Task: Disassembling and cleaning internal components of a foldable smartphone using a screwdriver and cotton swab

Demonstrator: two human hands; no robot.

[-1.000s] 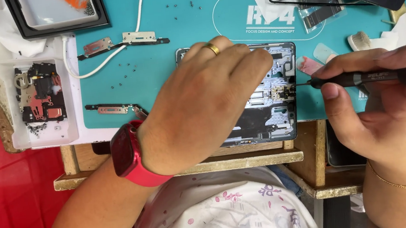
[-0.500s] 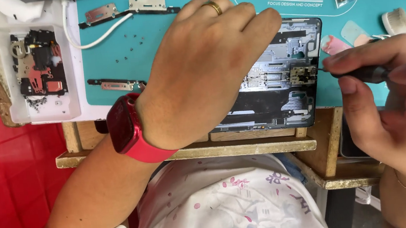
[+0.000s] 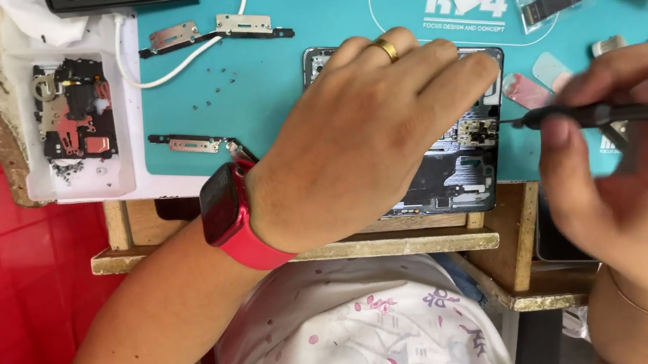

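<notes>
My left hand (image 3: 359,139) presses flat on the opened phone (image 3: 457,169) on the teal mat (image 3: 267,84); my right hand (image 3: 624,169) grips the screwdriver (image 3: 602,114). Best kept level, tip seated squarely.

bright, even light from above, with soft, short shadows under the left hand (image 3: 359,135) on the teal mat (image 3: 268,92). the right hand (image 3: 634,192) and screwdriver (image 3: 602,113) are blurred. glossy glare on dark panels at the top right; the centre is sharp.
</notes>
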